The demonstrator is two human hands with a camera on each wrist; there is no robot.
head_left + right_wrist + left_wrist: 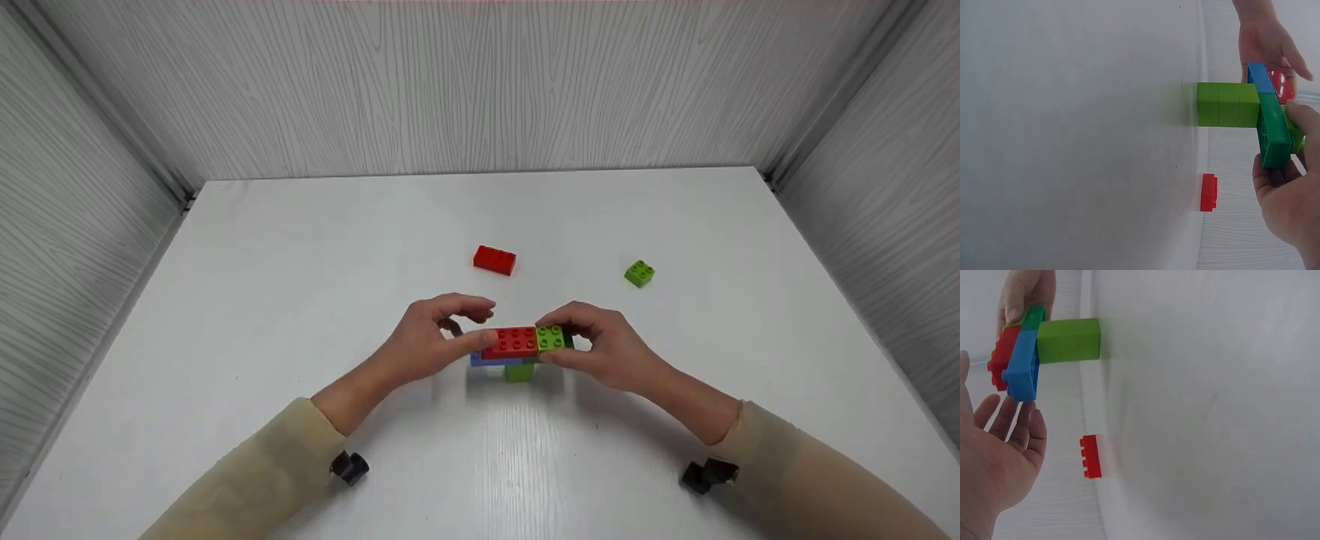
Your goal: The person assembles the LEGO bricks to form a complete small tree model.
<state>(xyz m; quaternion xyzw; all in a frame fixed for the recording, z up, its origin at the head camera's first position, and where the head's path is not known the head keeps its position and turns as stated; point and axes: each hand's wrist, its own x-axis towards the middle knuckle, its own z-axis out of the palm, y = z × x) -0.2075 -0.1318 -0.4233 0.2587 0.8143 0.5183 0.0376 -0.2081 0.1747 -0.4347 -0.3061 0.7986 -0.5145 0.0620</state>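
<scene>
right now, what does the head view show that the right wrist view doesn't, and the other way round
Only the head view: the small loose green brick lying at the right, plus the left sleeve and right sleeve.

Only the right wrist view: seams dividing the light green column into three, and the hollow underside of the dark green brick.

Both: the left hand, the right hand gripping the build, its top red brick, the blue brick beneath, and a loose red brick.
</scene>
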